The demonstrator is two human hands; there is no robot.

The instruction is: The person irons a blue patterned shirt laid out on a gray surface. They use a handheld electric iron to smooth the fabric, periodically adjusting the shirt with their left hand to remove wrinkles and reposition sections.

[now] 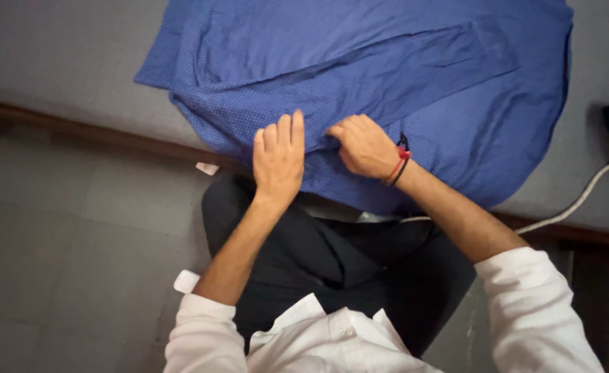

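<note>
Blue dotted shirt (387, 76) spread on grey bed surface (55, 62), directly beyond both hands, near edge hanging toward lap. One sleeve already laid across the body panel; lower hem under the hands not yet squared, rest apparently still unfolded. Left hand (278, 160) flat, fingers extended and together, palm pressing cloth down. Right hand (364, 146) curled, fingertips pinching a small ridge of fabric just beside left hand. Red and black wrist threads (398, 166) on right wrist. White cord (581, 200) well off to the right.
</note>
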